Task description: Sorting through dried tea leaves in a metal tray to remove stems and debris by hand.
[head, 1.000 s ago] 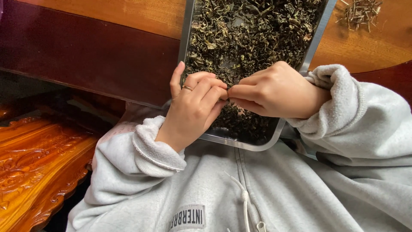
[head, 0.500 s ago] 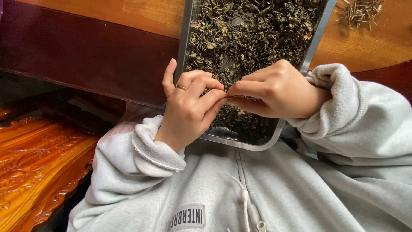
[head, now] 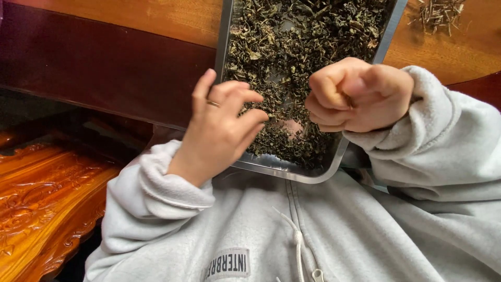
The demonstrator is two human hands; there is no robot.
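In the head view, a metal tray [head: 228,62] filled with dried dark green leaves [head: 302,42] is seen resting with its far part on a wooden table [head: 156,18] and its near rounded edge reaching over the table's dark front edge toward the person's grey hooded sweatshirt [head: 271,230]. The left hand [head: 222,128] is held at the tray's near left corner, over the rim; its fingers are bent loosely with the tips drawn close to the thumb, and a thin ring [head: 213,103] is worn on one finger. Whether a leaf is pinched between those fingertips cannot be told. The right hand [head: 360,94] is raised above the near right part of the tray and is curled into a loose fist, fingers folded in toward the palm; what is enclosed, if anything, cannot be made out. The two hands are kept apart, with leaves and a bare patch of tray bottom showing between them. A small pile of pale dry stems [head: 437,13] is seen on the table at the far right, just beside the tray. A carved, glossy wooden piece of furniture [head: 36,203] is visible at the near left.
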